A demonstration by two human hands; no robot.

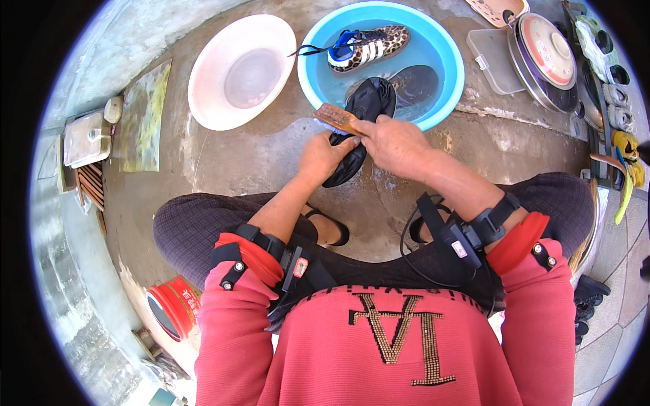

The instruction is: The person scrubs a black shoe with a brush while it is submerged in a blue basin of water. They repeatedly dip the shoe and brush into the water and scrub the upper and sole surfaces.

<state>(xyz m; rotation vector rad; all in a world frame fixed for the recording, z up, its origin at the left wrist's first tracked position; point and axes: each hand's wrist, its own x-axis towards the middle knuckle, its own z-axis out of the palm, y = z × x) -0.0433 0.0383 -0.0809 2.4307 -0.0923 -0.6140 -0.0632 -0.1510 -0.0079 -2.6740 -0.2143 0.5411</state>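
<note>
My left hand [323, 156] grips a black shoe [350, 161], its thumb lying on the shoe near the brush. The shoe is held over the near rim of a blue plastic basin [446, 109]. In my right hand [393, 144] is a wooden-backed scrub brush [337, 117], its pale bristles against the shoe. Water stands in the basin. A leopard-print sneaker [373, 48] with white stripes and a blue lining lies there, one black lace hanging over the rim. Beside it a dark sole [415, 85] faces up; whether that shoe's other parts lie under the black one I cannot tell.
A white plastic basin [203, 96] stands left of the blue one. To the right are a clear plastic lid [495, 63], a lidded pan [548, 51] and a rack with several shoes [619, 116]. A red bucket [175, 307] sits by my left knee. Dark shoes [589, 299] lie at lower right.
</note>
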